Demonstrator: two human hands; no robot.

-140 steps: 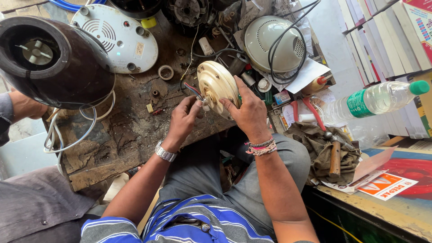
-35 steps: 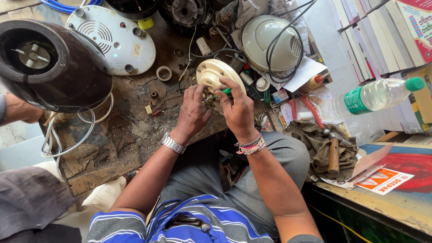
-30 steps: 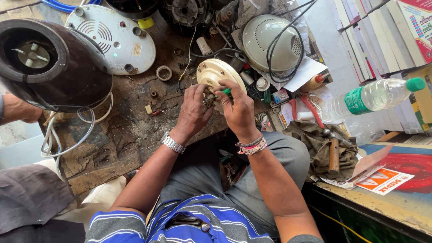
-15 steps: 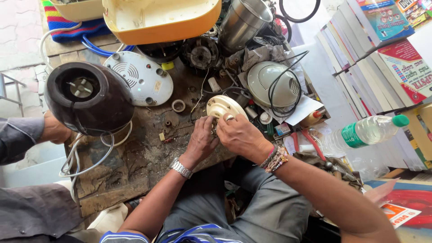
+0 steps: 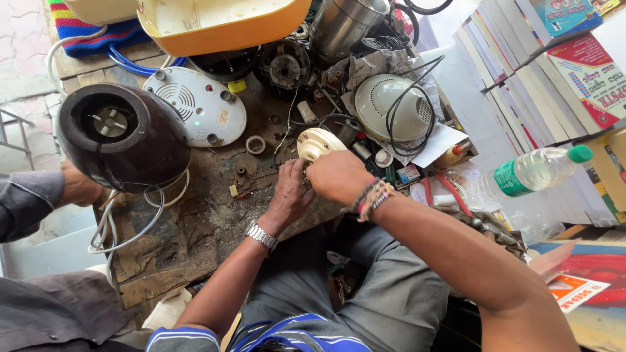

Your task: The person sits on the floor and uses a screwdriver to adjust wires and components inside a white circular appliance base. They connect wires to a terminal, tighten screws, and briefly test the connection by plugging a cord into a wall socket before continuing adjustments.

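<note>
Cream plastic disc (image 5: 317,143), lower than a second ago, sits pinched by our left hand (image 5: 289,195) and right hand (image 5: 334,176), so the fiddling goes on.

Single head-worn view, looking steeply down, close over cluttered wooden workbench (image 5: 195,241)

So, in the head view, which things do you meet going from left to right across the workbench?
Dark brown mixer base → white round vented cover → left hand → cream round part → grey-green dome cover → clear plastic bottle.
</note>
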